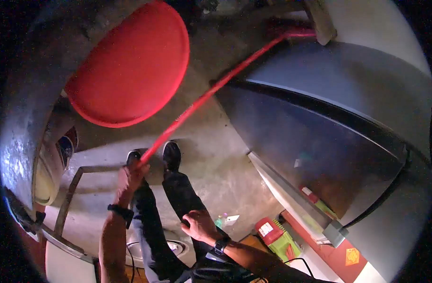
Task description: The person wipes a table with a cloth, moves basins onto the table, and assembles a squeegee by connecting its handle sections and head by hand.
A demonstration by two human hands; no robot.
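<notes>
My left hand [131,177], with a dark band on its wrist, is wrapped around the near end of a long red pole [211,89]. The pole slants up and to the right across the floor. Its far end meets a dark reddish, broom-like shape [289,28] beside a wooden leg; that end is too dim to name surely. My right hand [201,226], wearing a watch, is held over my right leg. Its fingers are curled closed, and what they hold, if anything, is hidden.
A round red tabletop or seat [136,66] stands at upper left. A large dark cabinet [310,137] fills the right side. A red and lime-green container [277,236] lies at lower right. A metal frame [70,198] stands on the left, and a pale basin [178,247] is behind my legs.
</notes>
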